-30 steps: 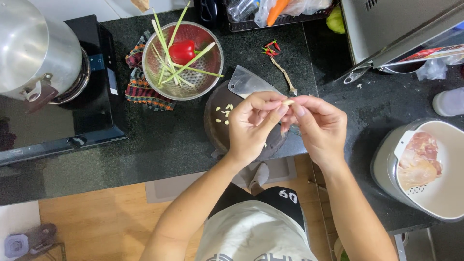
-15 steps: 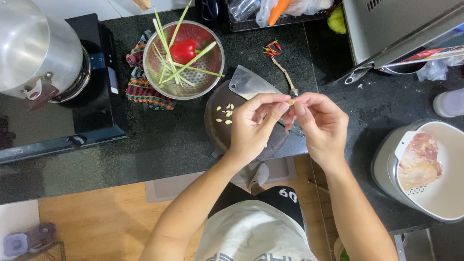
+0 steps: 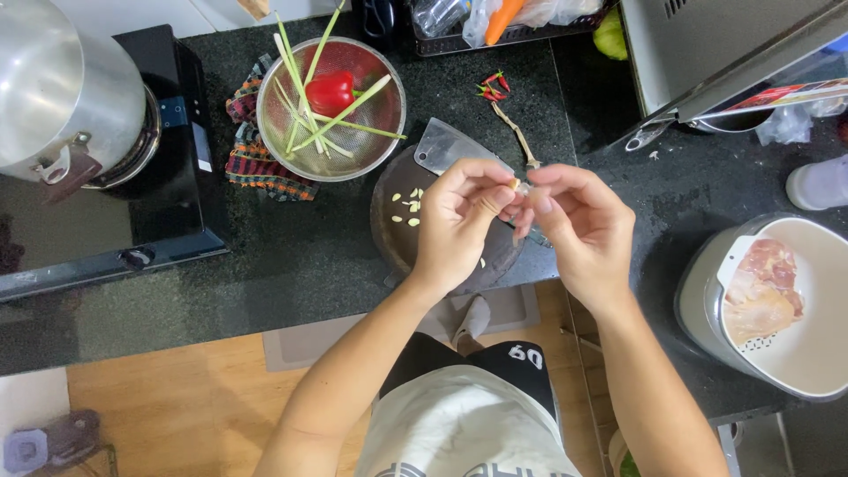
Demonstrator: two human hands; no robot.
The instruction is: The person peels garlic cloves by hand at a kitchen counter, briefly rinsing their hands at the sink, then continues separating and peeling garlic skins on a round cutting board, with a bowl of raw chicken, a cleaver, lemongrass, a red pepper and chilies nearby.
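My left hand (image 3: 458, 221) and my right hand (image 3: 574, 221) meet fingertip to fingertip over a round dark chopping board (image 3: 393, 234) on the black counter. Between the fingers of both is a small pale garlic clove (image 3: 514, 184). Several peeled pale cloves (image 3: 408, 205) lie on the board to the left of my left hand. A cleaver blade (image 3: 446, 144) rests on the board's far side, partly hidden by my hands.
A metal colander (image 3: 369, 146) with a red pepper and green stalks sits on a checked cloth at upper left. A steel pot (image 3: 62, 97) stands on a black cooktop. Small red chillies (image 3: 492, 87) lie behind the board. A white bowl (image 3: 817, 353) holds raw chicken at right.
Both hands stay over the board, fingers working slightly at the clove. The view has shifted a little; nothing else has moved.
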